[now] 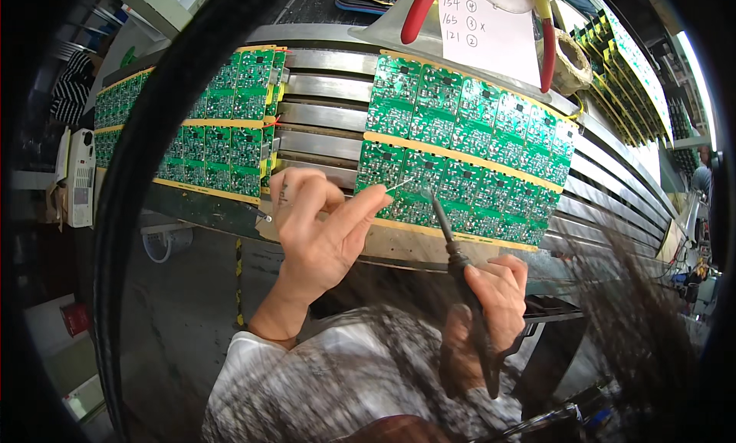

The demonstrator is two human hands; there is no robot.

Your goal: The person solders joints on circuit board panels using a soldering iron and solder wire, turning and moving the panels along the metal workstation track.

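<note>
A panel of green circuit boards with yellow strips lies across metal rails in front of me. My left hand is closed at the panel's lower left, pinching a thin silvery solder wire between thumb and forefinger. The wire's end points to the lower row of boards. Wrapped in the fingers of my right hand is a dark soldering iron, its tip down at the same lower row, close to the wire's end. Whether tip and wire touch, I cannot tell.
More green panels stand stacked on the left, partly behind a black cable. Red-handled pliers and a handwritten sheet are at the back, near a tape roll. Upright panels fill the back right.
</note>
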